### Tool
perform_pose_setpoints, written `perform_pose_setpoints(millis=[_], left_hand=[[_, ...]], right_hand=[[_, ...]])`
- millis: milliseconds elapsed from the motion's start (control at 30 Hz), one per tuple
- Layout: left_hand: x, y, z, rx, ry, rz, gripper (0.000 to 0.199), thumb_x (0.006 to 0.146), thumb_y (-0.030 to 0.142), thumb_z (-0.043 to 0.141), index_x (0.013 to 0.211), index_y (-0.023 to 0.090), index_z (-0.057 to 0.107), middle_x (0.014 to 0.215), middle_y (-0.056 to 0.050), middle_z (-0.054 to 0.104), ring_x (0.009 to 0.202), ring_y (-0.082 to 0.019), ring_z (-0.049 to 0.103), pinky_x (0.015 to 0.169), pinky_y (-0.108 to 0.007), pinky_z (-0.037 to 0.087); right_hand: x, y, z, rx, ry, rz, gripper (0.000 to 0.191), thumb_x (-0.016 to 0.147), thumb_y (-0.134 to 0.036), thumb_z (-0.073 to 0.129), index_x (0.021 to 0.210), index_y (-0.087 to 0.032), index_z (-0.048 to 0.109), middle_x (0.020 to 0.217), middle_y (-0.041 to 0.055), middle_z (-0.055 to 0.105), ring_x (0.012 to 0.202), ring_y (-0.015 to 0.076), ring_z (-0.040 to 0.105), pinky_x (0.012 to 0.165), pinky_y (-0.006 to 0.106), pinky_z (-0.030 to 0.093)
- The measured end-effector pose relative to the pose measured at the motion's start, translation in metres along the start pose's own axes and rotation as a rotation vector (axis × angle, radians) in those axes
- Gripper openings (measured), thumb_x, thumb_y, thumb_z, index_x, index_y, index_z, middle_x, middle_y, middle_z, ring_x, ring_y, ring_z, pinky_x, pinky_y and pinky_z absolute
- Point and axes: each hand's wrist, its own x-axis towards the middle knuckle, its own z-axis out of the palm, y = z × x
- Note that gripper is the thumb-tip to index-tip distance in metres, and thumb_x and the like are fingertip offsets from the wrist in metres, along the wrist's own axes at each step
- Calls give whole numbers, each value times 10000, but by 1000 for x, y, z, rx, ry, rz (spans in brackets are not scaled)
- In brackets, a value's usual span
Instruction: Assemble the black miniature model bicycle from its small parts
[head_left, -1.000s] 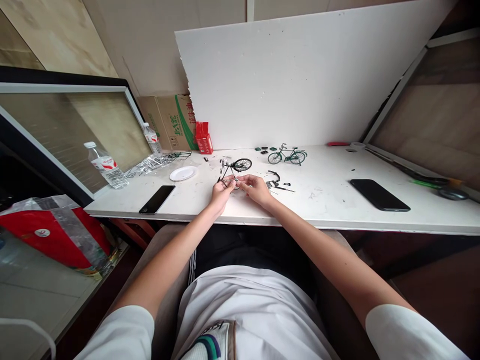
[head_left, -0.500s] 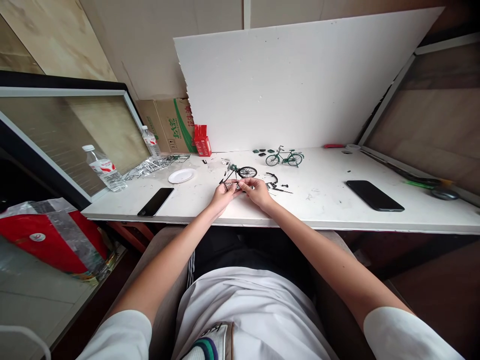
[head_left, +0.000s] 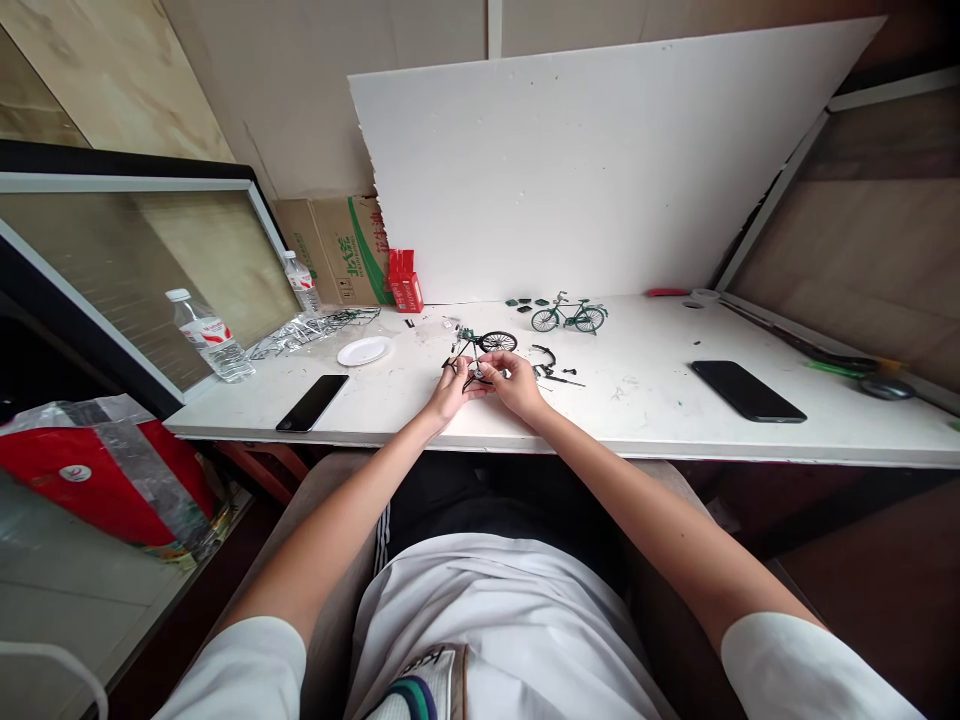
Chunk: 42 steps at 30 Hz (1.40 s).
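Observation:
Near the table's front edge, a black toy bicycle frame (head_left: 466, 350) with one spoked wheel (head_left: 498, 342) lies partly between my hands. My left hand (head_left: 450, 393) is closed on the frame's near side. Thumb and fingers of my right hand (head_left: 516, 384) pinch at the frame's middle, beside a small silvery round part; whether they grip the frame or a small piece is too small to tell. Loose black parts (head_left: 544, 354) lie just right of my right hand. Behind them a green toy bicycle (head_left: 570, 316) stands upright.
On the white table (head_left: 630, 425) are a phone (head_left: 313, 404) at left, another (head_left: 748, 390) at right, a white plate (head_left: 364, 350), bottles (head_left: 213, 340), a red box (head_left: 406, 282) and plastic-wrapped parts (head_left: 300, 332). A white board (head_left: 600, 160) leans behind.
The black frame has turned and shifted slightly, showing more of its near part between my hands. My left hand has moved a little right and its fingers have shifted.

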Motion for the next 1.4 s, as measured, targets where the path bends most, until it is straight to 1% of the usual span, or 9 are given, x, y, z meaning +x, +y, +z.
perform_pose_setpoints(millis=[133, 233, 467, 667, 733, 833, 1000, 1200, 1400], left_hand=[[0, -1, -1, 19, 37, -8, 570, 939, 745, 602, 1154, 221, 539, 948, -92, 744, 875, -244, 763, 828, -397, 586], [2, -1, -3, 4, 65, 2, 519, 933, 707, 646, 1057, 210, 563, 896, -71, 723, 824, -215, 744, 801, -365, 577], [3, 0, -2, -59, 139, 16, 413, 915, 554, 742, 908, 204, 523, 829, -23, 652, 799, -182, 704, 864, -396, 613], [3, -2, -3, -54, 195, 33, 390, 954, 535, 708, 917, 210, 496, 853, -14, 597, 875, -188, 701, 971, -469, 608], [4, -2, -3, -46, 220, 55, 391, 955, 537, 708, 918, 213, 493, 859, -10, 573, 906, -191, 692, 985, -474, 607], [4, -3, -2, -41, 230, 74, 383, 965, 534, 699, 923, 219, 485, 874, -9, 557, 935, -190, 678, 992, -467, 610], [6, -4, -1, -25, 224, 82, 368, 977, 543, 679, 967, 225, 494, 944, -27, 565, 974, -187, 659, 986, -442, 615], [5, -3, -2, -4, 175, 92, 411, 950, 593, 690, 963, 237, 486, 870, 3, 528, 883, -176, 647, 971, -449, 616], [5, -3, -3, -22, 182, 83, 431, 933, 593, 710, 964, 233, 476, 893, -1, 545, 917, -178, 666, 966, -420, 608]], right_hand=[[-2, 0, 1, 9, -24, -4, 394, 873, -581, 732, 965, -197, 731, 981, 85, 757, 884, 215, 669, 845, 361, 567], [-3, -2, 1, 29, -74, 2, 421, 883, -618, 721, 950, -202, 729, 991, 86, 755, 897, 217, 677, 826, 354, 580], [-6, -9, 2, 114, -94, 85, 440, 845, -600, 778, 976, -181, 750, 976, 93, 756, 772, 197, 689, 666, 325, 606], [-6, -9, 2, 88, -82, 88, 384, 848, -554, 774, 955, -185, 758, 1018, 107, 768, 867, 227, 717, 638, 312, 619], [-6, -7, 2, 66, -71, 76, 364, 853, -534, 768, 964, -187, 762, 1044, 110, 774, 923, 241, 723, 652, 312, 616], [-5, -5, 1, 18, -58, 53, 318, 869, -497, 752, 966, -195, 768, 1054, 99, 783, 985, 245, 725, 746, 328, 613], [-4, -4, 0, -55, -33, 10, 272, 883, -466, 740, 939, -203, 778, 1000, 77, 792, 960, 228, 720, 926, 373, 569], [-4, -7, 0, -63, -29, -4, 279, 901, -476, 718, 928, -202, 767, 979, 76, 784, 927, 219, 701, 914, 366, 554], [-4, -7, 1, -51, -44, -9, 283, 904, -476, 721, 926, -198, 767, 982, 74, 781, 911, 208, 688, 917, 354, 547]])
